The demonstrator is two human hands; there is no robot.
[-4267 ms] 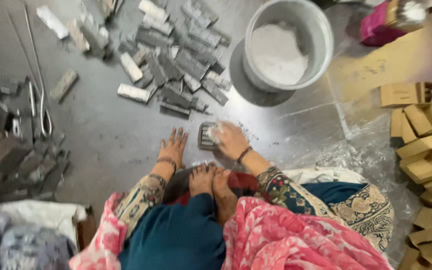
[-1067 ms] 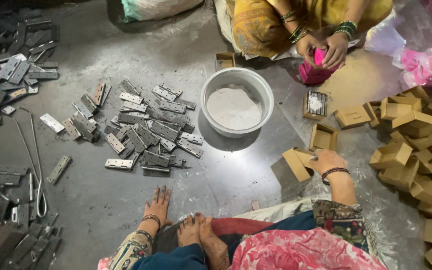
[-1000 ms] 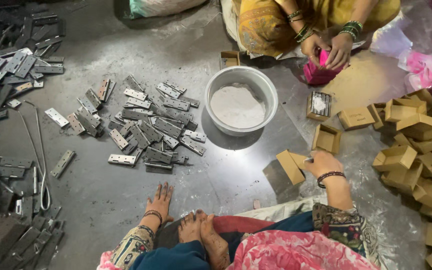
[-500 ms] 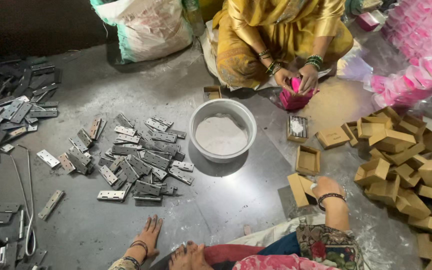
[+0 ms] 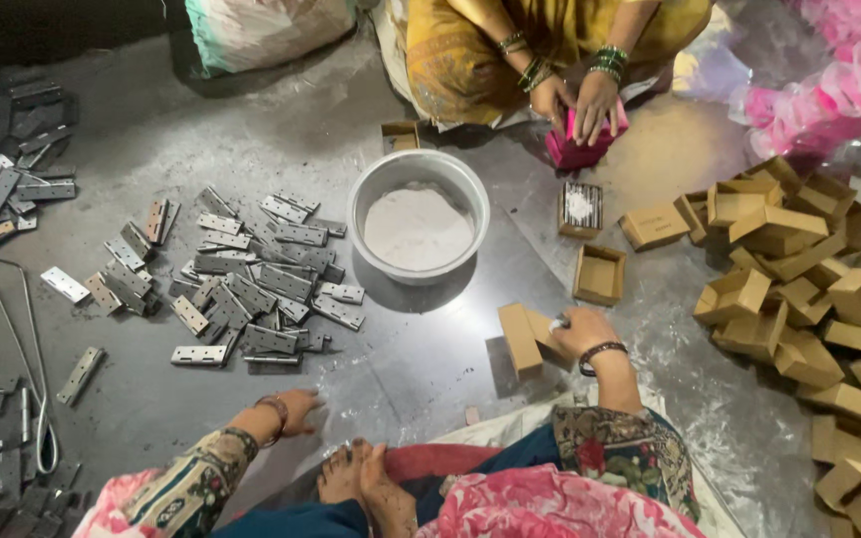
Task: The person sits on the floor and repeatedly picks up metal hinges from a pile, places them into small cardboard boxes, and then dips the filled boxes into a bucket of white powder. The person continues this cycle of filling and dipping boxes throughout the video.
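My right hand (image 5: 582, 332) grips a small brown cardboard box (image 5: 527, 339) that stands on the grey floor in front of my knee. My left hand (image 5: 296, 409) rests flat on the floor with fingers spread, holding nothing, just below a scatter of metal hinges (image 5: 251, 284). A white bowl of white powder (image 5: 418, 227) sits beyond the hinges. My bare feet (image 5: 363, 485) lie between my arms.
A heap of brown cardboard boxes (image 5: 809, 299) fills the right side. An open box (image 5: 600, 274) and a filled one (image 5: 580, 208) lie near the bowl. Another person's hands (image 5: 580, 105) hold a pink packet. Dark metal parts (image 5: 2, 189) and a sack (image 5: 261, 30) are at left.
The view has tilted up to take in the other person. My right hand went from a hinge near my feet to the cardboard box on the right. My left hand stays on the floor.
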